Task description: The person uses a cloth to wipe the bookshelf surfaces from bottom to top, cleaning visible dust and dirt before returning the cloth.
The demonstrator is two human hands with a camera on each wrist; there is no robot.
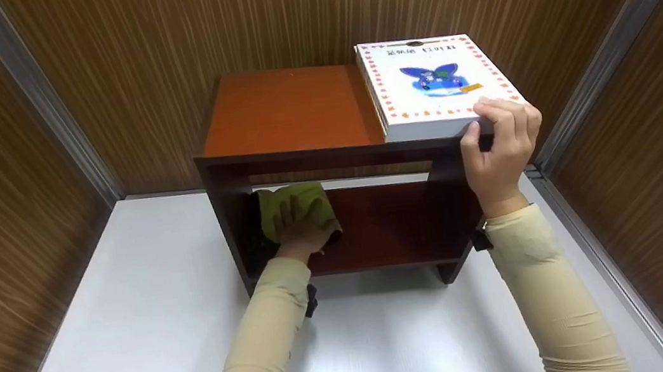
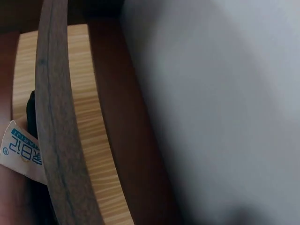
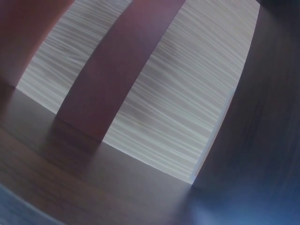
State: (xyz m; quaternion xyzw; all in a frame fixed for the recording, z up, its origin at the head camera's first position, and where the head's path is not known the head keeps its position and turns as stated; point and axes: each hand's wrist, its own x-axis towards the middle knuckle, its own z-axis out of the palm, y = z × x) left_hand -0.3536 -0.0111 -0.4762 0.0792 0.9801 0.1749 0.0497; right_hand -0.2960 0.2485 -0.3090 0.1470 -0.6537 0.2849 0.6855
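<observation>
Inside the dark brown shelf unit (image 1: pixel 289 108), my left hand (image 1: pixel 304 225) lies with fingers spread on a green cloth (image 1: pixel 270 210) at the left end of the lower board. A white printed label (image 2: pixel 21 152) shows in the left wrist view, partly behind a wooden edge. On top of the unit at the right lies a stack of white picture books (image 1: pixel 442 56) with a blue butterfly drawing. My right hand (image 1: pixel 503 150) holds its front right corner, fingers bent over the cover and thumb at the front side, beside the unit's top edge.
The unit stands on a white tabletop (image 1: pixel 159 285). Wood-grain panels (image 1: pixel 283 13) rise behind it and on both sides, with metal strips (image 1: pixel 45 102) at the corners. The unit's right side panel (image 1: pixel 457 195) stands under my right hand.
</observation>
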